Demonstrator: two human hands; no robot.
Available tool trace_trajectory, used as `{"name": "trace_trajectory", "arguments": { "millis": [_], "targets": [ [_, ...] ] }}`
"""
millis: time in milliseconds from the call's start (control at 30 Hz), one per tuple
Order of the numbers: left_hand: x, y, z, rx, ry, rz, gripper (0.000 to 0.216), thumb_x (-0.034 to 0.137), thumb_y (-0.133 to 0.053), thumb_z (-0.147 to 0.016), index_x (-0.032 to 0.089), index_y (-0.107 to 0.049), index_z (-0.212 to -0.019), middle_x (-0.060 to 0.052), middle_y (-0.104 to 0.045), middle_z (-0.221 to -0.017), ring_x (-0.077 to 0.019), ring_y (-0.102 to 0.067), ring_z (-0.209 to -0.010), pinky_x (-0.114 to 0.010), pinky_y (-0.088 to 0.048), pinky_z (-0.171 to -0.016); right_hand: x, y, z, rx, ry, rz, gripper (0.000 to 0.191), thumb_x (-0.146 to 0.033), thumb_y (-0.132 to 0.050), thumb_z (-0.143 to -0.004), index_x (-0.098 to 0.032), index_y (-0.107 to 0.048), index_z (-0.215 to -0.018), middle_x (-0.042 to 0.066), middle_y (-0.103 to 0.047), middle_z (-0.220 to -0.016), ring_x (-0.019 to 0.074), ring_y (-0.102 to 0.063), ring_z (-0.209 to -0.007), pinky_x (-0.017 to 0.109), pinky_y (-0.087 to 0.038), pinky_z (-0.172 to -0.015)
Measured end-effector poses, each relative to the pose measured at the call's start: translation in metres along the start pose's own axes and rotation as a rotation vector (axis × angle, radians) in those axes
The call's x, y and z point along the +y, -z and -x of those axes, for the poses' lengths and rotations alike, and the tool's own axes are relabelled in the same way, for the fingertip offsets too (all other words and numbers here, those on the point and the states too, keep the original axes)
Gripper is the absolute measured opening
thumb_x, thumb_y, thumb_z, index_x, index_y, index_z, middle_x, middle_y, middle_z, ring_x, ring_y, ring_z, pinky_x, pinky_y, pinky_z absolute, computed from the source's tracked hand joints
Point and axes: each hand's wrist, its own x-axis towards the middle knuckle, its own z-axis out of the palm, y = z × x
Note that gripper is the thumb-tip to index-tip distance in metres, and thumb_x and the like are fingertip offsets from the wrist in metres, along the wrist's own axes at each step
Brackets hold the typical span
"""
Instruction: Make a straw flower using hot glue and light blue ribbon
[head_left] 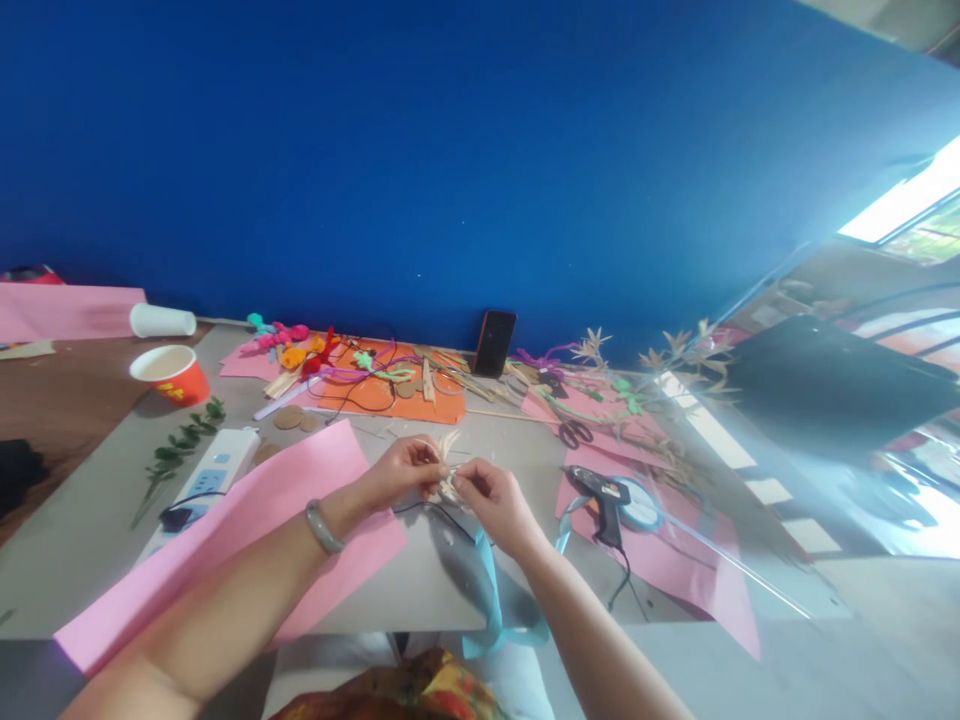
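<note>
Over the middle of the table, my left hand (414,468) and my right hand (491,497) meet with fingertips pinched. Between them is a small cream-coloured flower of narrow, pointed petals (448,446), its lower part mostly hidden by my fingers. Both hands are closed on it. A light blue ribbon (491,590) hangs below my right hand and loops past the table's front edge; whether its upper end is in my fingers cannot be made out. Right of my right hand, a black glue gun (606,497) lies by a roll of blue ribbon (641,504).
Pink paper (300,490) lies under my left forearm, beside a white power strip (214,470) and a leafy sprig (180,440). A paper cup (176,378) stands left. Behind are orange paper (442,405), a propped phone (495,343) and scissors (575,433).
</note>
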Motion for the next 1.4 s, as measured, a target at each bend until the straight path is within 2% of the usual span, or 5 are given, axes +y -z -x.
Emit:
{"name": "trace_trajectory", "arguments": {
  "millis": [233,400,600,867,1400],
  "targets": [
    [-0.003,-0.001,0.001,0.041,0.024,0.011,0.032,0.032,-0.077,-0.065,0.014,-0.052,-0.067,0.004,-0.054,-0.051,-0.0081,-0.051,-0.044,-0.019,-0.04,-0.042,-0.002,-0.002,0.003,-0.005,-0.01,0.021,0.01,-0.026,-0.063,-0.072,-0.017,-0.061,-0.074,0.0,-0.064,-0.068,0.0145,-0.055,-0.064,0.024,-0.04,-0.06],
    [-0.01,-0.001,-0.001,0.11,0.015,-0.003,0.031,0.033,-0.076,-0.066,0.014,-0.051,-0.067,0.005,-0.053,-0.048,-0.0078,-0.05,-0.042,-0.019,-0.04,-0.042,-0.001,-0.006,0.003,0.129,0.071,0.027,0.017,-0.025,-0.067,-0.069,-0.019,-0.055,-0.08,-0.005,-0.053,-0.063,0.0123,-0.05,-0.059,0.022,-0.039,-0.056],
    [-0.015,-0.006,-0.001,0.228,-0.031,0.001,0.034,0.035,-0.075,-0.066,0.016,-0.048,-0.065,0.006,-0.052,-0.05,-0.007,-0.048,-0.041,-0.019,-0.038,-0.042,0.006,-0.015,0.005,0.197,0.217,0.219,0.019,-0.027,-0.069,-0.071,-0.019,-0.055,-0.061,0.0,-0.052,-0.071,0.0127,-0.05,-0.062,0.024,-0.039,-0.057],
    [-0.014,-0.008,0.001,0.277,-0.059,0.008,0.033,0.037,-0.074,-0.069,0.016,-0.049,-0.065,0.006,-0.05,-0.046,-0.0063,-0.043,-0.039,-0.019,-0.032,-0.041,0.009,-0.023,0.007,0.271,0.334,0.335,0.007,-0.024,-0.064,-0.079,-0.021,-0.063,-0.074,0.004,-0.055,-0.082,0.0174,-0.057,-0.076,0.028,-0.046,-0.071],
    [-0.017,-0.005,-0.001,0.182,-0.002,0.057,0.036,0.043,-0.075,-0.067,0.015,-0.052,-0.066,0.008,-0.044,-0.042,-0.0043,-0.036,-0.035,-0.018,-0.024,-0.036,0.01,-0.02,0.005,0.188,0.17,0.139,0.014,-0.028,-0.064,-0.076,-0.019,-0.062,-0.064,0.002,-0.056,-0.076,0.0139,-0.05,-0.065,0.026,-0.04,-0.061]
  ]
}}
